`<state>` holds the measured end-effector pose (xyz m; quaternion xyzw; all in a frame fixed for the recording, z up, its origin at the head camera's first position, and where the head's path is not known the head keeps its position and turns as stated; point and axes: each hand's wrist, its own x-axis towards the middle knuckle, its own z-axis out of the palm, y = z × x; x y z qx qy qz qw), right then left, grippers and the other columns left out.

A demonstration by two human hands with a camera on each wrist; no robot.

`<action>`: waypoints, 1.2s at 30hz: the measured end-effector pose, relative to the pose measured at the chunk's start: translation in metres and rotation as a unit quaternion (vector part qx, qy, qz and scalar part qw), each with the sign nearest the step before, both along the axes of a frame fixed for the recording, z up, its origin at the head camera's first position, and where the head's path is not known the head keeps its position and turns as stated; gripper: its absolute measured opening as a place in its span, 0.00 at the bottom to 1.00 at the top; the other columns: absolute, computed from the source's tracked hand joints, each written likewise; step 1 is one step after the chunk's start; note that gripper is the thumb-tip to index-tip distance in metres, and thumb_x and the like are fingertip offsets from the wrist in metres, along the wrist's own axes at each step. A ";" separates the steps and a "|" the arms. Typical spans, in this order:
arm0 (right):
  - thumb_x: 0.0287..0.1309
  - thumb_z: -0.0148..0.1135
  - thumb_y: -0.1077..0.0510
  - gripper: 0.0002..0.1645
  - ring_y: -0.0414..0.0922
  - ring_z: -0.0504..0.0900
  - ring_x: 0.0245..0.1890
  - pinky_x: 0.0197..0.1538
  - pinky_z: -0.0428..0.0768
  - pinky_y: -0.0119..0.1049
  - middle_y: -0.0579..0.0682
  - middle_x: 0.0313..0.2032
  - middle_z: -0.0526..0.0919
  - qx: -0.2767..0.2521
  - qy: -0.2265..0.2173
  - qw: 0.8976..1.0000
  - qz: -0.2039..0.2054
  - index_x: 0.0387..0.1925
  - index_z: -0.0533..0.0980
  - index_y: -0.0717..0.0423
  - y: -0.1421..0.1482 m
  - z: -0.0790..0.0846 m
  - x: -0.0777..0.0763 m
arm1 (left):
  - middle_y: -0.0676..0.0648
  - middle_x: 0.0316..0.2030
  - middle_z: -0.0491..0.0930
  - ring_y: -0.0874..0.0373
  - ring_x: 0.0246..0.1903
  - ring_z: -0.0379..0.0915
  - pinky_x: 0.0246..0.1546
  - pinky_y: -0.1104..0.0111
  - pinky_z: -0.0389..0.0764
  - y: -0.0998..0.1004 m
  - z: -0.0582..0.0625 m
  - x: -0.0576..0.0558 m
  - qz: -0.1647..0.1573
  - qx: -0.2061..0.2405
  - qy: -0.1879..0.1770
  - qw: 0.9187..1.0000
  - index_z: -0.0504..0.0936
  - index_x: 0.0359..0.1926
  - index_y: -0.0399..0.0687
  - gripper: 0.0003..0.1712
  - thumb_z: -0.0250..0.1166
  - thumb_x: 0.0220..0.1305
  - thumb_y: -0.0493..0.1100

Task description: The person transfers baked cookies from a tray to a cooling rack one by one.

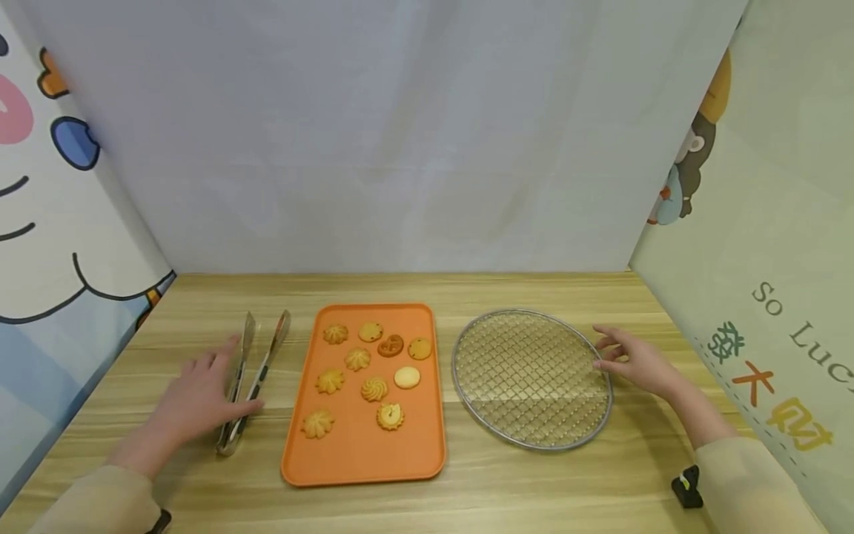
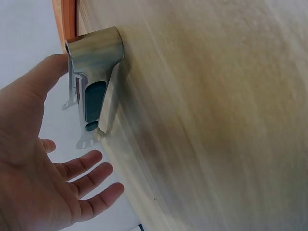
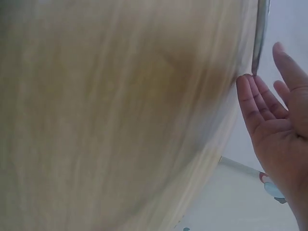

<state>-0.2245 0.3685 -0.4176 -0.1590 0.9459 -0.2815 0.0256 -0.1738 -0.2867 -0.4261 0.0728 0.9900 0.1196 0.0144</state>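
Observation:
Silver tongs point(image 1: 250, 386) lie with their two arms spread, left of the orange tray. Over them hovers my left hand point(image 1: 200, 400), fingers spread and thumb reaching across near their bend. In the left wrist view the thumb overlaps the side of the tongs point(image 2: 98, 50), while the other fingers are loosely bent with nothing in them. A round wire mesh rack point(image 1: 534, 378) is on the right. My right hand point(image 1: 634, 360) is at its right rim, fingertips right at the edge. In the right wrist view the thumb stands apart from the rack's rim point(image 3: 260, 38).
Between tongs and rack, an orange tray point(image 1: 360, 463) bears several cookies, some flower-shaped, one a pretzel shape point(image 1: 391, 345). All stand on a wooden table point(image 1: 507, 489). A pale grey curtain point(image 1: 400, 148) closes off the back, with printed cloths at both sides.

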 end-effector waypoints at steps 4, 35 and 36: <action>0.55 0.67 0.55 0.38 0.50 0.81 0.40 0.38 0.78 0.35 0.61 0.45 0.80 0.022 -0.010 1.000 0.001 0.61 0.65 0.72 0.001 -0.001 -0.003 | 0.15 0.58 0.56 0.20 0.53 0.59 0.45 0.35 0.68 0.001 0.000 -0.001 -0.009 0.030 -0.026 0.999 0.37 0.72 0.32 0.70 0.68 0.47 0.69; 0.55 0.67 0.60 0.38 0.34 0.71 0.32 0.30 0.73 0.26 0.59 0.41 0.74 -0.126 -0.098 0.987 0.003 0.63 0.64 0.72 0.018 -0.021 -0.009 | 0.25 0.40 0.71 0.41 0.31 0.72 0.29 0.52 0.74 0.009 -0.007 -0.010 0.055 0.088 -0.046 0.993 0.60 0.53 0.15 0.34 0.56 0.54 0.42; 0.55 0.67 0.59 0.38 0.34 0.71 0.32 0.31 0.73 0.26 0.58 0.41 0.74 -0.124 -0.097 0.988 0.002 0.63 0.64 0.72 0.017 -0.021 -0.009 | 0.25 0.39 0.71 0.41 0.32 0.72 0.30 0.51 0.74 0.009 -0.007 -0.010 0.057 0.093 -0.041 0.993 0.61 0.52 0.15 0.33 0.55 0.53 0.41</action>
